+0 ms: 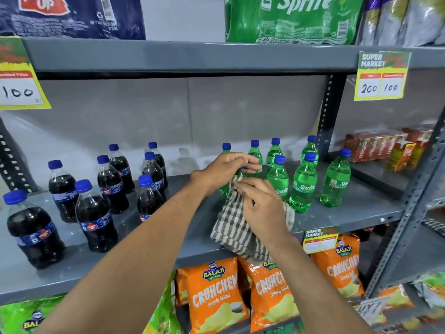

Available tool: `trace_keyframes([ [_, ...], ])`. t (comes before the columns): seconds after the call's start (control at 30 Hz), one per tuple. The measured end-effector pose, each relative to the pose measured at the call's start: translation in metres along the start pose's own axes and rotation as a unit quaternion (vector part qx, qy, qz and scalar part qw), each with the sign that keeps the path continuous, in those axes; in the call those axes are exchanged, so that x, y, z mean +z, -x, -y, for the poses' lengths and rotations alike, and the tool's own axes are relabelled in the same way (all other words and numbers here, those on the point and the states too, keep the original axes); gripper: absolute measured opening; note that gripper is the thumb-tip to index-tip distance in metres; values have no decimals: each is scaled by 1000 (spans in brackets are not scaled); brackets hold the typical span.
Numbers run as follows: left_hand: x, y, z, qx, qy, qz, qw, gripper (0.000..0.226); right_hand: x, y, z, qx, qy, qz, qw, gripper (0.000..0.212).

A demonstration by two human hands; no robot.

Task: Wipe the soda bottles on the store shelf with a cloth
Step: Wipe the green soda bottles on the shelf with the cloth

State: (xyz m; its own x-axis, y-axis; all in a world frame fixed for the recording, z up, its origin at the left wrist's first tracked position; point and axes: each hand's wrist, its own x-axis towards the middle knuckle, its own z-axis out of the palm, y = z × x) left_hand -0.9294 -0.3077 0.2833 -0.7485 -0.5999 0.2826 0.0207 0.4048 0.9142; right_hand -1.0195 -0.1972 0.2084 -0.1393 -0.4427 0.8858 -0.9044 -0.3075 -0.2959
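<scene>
Several dark cola bottles (pixel 96 218) with blue caps stand on the left of the grey shelf (pixel 168 247). Several green Sprite bottles (pixel 304 186) stand on the right. My left hand (pixel 228 168) grips the top of one green bottle (pixel 225 189) at the front of that group; its cap is hidden under my fingers. My right hand (pixel 261 206) presses a grey-and-white checked cloth (pixel 237 231) against that bottle's side. The cloth hangs down over the shelf's front edge.
Orange chip bags (pixel 214 297) fill the shelf below. Shrink-wrapped soda packs (pixel 292 18) sit on the shelf above. Price tags (pixel 381 77) hang from the shelf edges. A dark upright post (pixel 328 112) divides off red cartons (pixel 375 143) at the right.
</scene>
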Motion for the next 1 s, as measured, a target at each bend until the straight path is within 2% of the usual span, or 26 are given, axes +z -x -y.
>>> trace_keyframes([
  [0.17,-1,-2,-1,-11,-21,5,1000,34,3,25,-8,-61,52,72,994,35],
  [0.3,-3,-2,2,-10,-35,12,999,36,5,54,-19,-16,28,121,992,49],
  [0.4,-2,-2,1,-11,-33,14,999,38,4,53,-20,41,5,100,994,45],
  [0.57,-2,-2,0,-14,-25,15,999,38,-3,30,-14,101,-58,-9,993,29],
  [0.7,-3,-1,-1,-16,-1,23,1000,36,-2,1,-4,60,-64,-35,995,30],
  [0.87,-4,-3,0,-20,5,24,999,36,3,-1,0,-38,22,18,999,34],
  [1.0,-2,-5,0,-22,8,12,1000,37,6,21,-6,-73,53,60,994,34],
])
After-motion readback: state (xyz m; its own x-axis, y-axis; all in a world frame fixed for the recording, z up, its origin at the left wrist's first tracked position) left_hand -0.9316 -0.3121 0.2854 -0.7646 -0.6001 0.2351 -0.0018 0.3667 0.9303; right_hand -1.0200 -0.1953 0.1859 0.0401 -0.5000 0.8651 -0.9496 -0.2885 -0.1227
